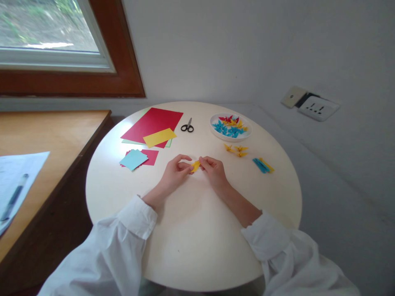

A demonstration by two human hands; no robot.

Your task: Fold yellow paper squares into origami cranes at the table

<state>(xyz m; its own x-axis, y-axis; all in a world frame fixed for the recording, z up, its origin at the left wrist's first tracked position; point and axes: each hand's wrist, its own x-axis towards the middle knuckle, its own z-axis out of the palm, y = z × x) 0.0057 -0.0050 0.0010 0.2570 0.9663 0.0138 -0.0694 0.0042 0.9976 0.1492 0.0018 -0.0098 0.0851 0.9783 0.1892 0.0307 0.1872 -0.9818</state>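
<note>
A small folded piece of yellow paper [195, 166] is held between my two hands above the middle of the round table. My left hand [178, 172] pinches its left side between thumb and fingers. At the other side, the thumb and fingertips of my right hand [214, 170] close on its edge. The fingers partly cover the paper, so its exact fold is hard to make out. Several yellow paper cranes [237, 150] lie to the right of my right hand. Beyond them, a white round dish [231, 139] holds red, yellow and blue paper cranes [226, 129].
Black-handled scissors [187, 126] lie beyond my hands. Red sheets [154, 121] with a yellow strip [159, 137] are at the back left, light blue squares [134, 159] nearer. Blue and yellow folded strips [261, 165] lie right. A wooden desk [61, 127] stands left of the white table [197, 246].
</note>
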